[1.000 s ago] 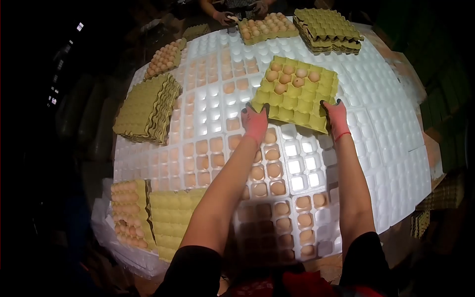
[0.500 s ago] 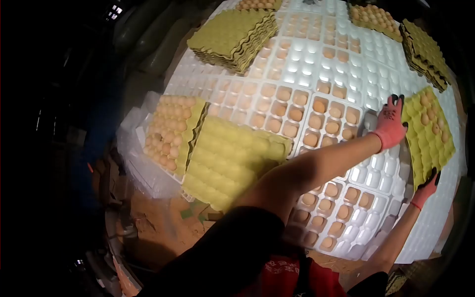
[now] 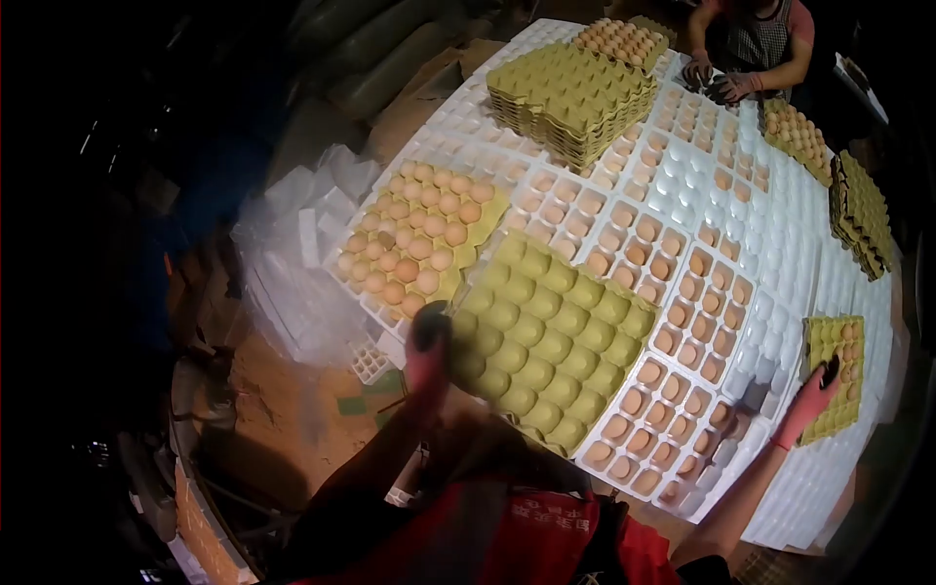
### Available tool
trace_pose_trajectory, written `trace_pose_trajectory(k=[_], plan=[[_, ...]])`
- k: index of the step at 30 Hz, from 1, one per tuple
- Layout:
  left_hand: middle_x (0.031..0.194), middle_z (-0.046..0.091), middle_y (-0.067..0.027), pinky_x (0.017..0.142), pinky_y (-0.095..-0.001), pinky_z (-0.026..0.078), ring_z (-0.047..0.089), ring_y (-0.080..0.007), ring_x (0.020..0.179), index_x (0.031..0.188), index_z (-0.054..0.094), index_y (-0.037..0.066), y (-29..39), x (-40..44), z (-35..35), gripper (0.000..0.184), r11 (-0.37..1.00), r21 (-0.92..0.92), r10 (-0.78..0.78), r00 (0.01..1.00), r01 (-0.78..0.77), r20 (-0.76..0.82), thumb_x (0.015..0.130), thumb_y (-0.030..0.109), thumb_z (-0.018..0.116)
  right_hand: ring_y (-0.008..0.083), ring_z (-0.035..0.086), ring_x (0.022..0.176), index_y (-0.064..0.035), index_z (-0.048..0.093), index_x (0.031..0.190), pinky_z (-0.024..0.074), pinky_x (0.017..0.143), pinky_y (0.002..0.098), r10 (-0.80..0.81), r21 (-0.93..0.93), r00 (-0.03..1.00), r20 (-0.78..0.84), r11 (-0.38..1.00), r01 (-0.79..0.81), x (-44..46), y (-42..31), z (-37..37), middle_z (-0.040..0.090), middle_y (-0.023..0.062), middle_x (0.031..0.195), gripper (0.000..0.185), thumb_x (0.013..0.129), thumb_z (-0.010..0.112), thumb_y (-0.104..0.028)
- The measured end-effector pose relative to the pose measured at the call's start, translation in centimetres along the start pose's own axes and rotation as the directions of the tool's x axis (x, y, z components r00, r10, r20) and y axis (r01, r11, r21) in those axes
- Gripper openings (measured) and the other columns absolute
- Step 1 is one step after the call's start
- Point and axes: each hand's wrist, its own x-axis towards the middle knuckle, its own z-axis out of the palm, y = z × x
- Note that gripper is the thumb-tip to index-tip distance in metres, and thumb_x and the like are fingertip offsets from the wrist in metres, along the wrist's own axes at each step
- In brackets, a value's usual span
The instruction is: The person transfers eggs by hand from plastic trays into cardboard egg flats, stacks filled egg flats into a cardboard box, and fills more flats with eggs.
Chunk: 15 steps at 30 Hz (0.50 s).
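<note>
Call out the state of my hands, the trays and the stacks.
Near egg tray, mostly filled.
Bare tray, no eggs showing.
Right tray, partly filled.
White trays, some cells filled, some empty.
Big stack, no eggs on top.
Small stack, no eggs seen.
Far egg trays, loaded.
Left hand, blurred, grip unclear.
Right hand, at the right tray's edge.

- Two gloved hands in front: one left hand (image 3: 427, 356), one right hand (image 3: 811, 395).
- One co-worker (image 3: 756, 44) across the tabletop, with two gloved hands (image 3: 733, 88).
- Three pulp trays covered in eggs: near left (image 3: 419, 239), far edge (image 3: 619, 41), far right (image 3: 798, 135).
- One partly filled pulp tray (image 3: 825, 419).
- One empty pulp tray (image 3: 551, 341) laid flat in front.
- At least two pulp-tray stacks: one large (image 3: 573, 97), one smaller (image 3: 860, 214).
- White plastic egg trays (image 3: 770, 331): several, too merged to count.
</note>
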Motion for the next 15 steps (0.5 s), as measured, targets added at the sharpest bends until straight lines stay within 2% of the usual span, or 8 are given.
trace_pose_trajectory(k=[2, 4, 5, 6, 7, 10, 13, 15], plan=[[0.108, 0.059, -0.0016, 0.086, -0.0279, 0.046, 0.056, -0.0124, 0.097, 0.126, 0.053, 0.007, -5.0, 2.4, -7.9, 0.030, 0.970, -0.236, -0.100, 0.977, 0.054, -0.188, 0.099, 0.017, 0.056, 0.0206, 0.062, 0.111, 0.0022, 0.058, 0.131, 0.0457, 0.099, 0.0313, -0.123, 0.328, 0.928, 0.351, 0.945, 0.001, -5.1, -14.6, 7.9, 0.065, 0.0141, 0.127, 0.035, 0.099, 0.056, -0.009], [0.118, 0.056, -0.0036, 0.094, -0.0291, 0.042, 0.054, -0.0146, 0.110, 0.135, 0.045, 0.007, -6.1, 4.1, -10.3, 0.040, 0.904, -0.385, -0.289, 0.927, 0.183, -0.238, 0.100, 0.022, 0.056, 0.0179, 0.064, 0.106, -0.0028, 0.061, 0.128, 0.0476, 0.094, 0.0284, -0.331, 0.494, 0.676, 0.659, 0.868, -0.057, -12.1, -28.9, 14.6, 0.066, 0.0113, 0.122, 0.033, 0.096, 0.060, -0.012], [0.124, 0.052, -0.0046, 0.100, -0.0317, 0.039, 0.051, -0.0158, 0.118, 0.139, 0.040, 0.007, -8.3, 5.4, -11.3, 0.047, 0.900, -0.384, -0.285, 0.945, 0.205, -0.163, 0.100, 0.025, 0.057, 0.0245, 0.065, 0.103, -0.0030, 0.062, 0.126, 0.0492, 0.092, 0.0316, -0.500, 0.529, 0.537, 0.680, 0.841, 0.113, -15.3, -34.4, 18.0, 0.064, 0.0130, 0.120, 0.037, 0.091, 0.066, -0.014], [0.126, 0.053, -0.0056, 0.098, -0.0344, 0.042, 0.054, -0.0177, 0.113, 0.139, 0.040, 0.007, -9.3, 6.5, -11.7, 0.048, 0.761, -0.603, -0.379, 0.919, 0.241, -0.111, 0.099, 0.027, 0.059, 0.0321, 0.061, 0.106, -0.0041, 0.061, 0.126, 0.0481, 0.093, 0.0365, -0.680, 0.608, 0.436, 0.589, 0.729, 0.316, -18.5, -38.6, 21.9, 0.063, 0.0147, 0.120, 0.044, 0.086, 0.069, -0.021], [0.125, 0.056, -0.0053, 0.095, -0.0327, 0.045, 0.055, -0.0170, 0.113, 0.136, 0.046, 0.008, -9.8, 8.7, -12.4, 0.043, 0.768, -0.545, -0.394, 0.919, 0.337, 0.012, 0.100, 0.027, 0.059, 0.0352, 0.056, 0.115, -0.0051, 0.060, 0.126, 0.0443, 0.099, 0.0408, -0.713, 0.571, 0.381, 0.589, 0.700, 0.429, -23.7, -44.6, 28.3, 0.063, 0.0160, 0.120, 0.046, 0.086, 0.068, -0.027], [0.129, 0.057, -0.0061, 0.099, -0.0326, 0.046, 0.056, -0.0199, 0.117, 0.136, 0.050, 0.008, -10.2, 11.4, -11.3, 0.044, 0.692, -0.626, -0.386, 0.917, 0.360, 0.100, 0.098, 0.027, 0.062, 0.0327, 0.057, 0.121, -0.0032, 0.063, 0.121, 0.0446, 0.100, 0.0403, -0.497, 0.337, 0.277, 0.822, 0.818, 0.466, -29.0, -48.4, 39.0, 0.064, 0.0194, 0.123, 0.056, 0.084, 0.068, -0.045], [0.138, 0.052, -0.0076, 0.104, -0.0364, 0.045, 0.052, -0.0226, 0.126, 0.143, 0.044, 0.005, -9.7, 11.8, -11.7, 0.059, 0.699, -0.616, -0.422, 0.905, 0.363, 0.053, 0.096, 0.031, 0.067, 0.0369, 0.065, 0.108, 0.0021, 0.065, 0.115, 0.0495, 0.092, 0.0431, -0.287, 0.210, 0.096, 0.953, 0.856, 0.473, -28.3, -52.8, 37.8, 0.067, 0.0248, 0.113, 0.067, 0.082, 0.067, -0.055], [0.139, 0.050, -0.0085, 0.101, -0.0375, 0.046, 0.049, -0.0224, 0.127, 0.147, 0.038, 0.005, -6.6, 11.3, -12.1, 0.063, 0.752, -0.592, -0.371, 0.929, 0.289, -0.018, 0.097, 0.032, 0.065, 0.0344, 0.067, 0.101, -0.0006, 0.068, 0.107, 0.0514, 0.089, 0.0430, -0.357, 0.261, 0.139, 0.924, 0.852, 0.453, -27.9, -53.8, 35.7, 0.071, 0.0200, 0.105, 0.060, 0.080, 0.070, -0.054]])
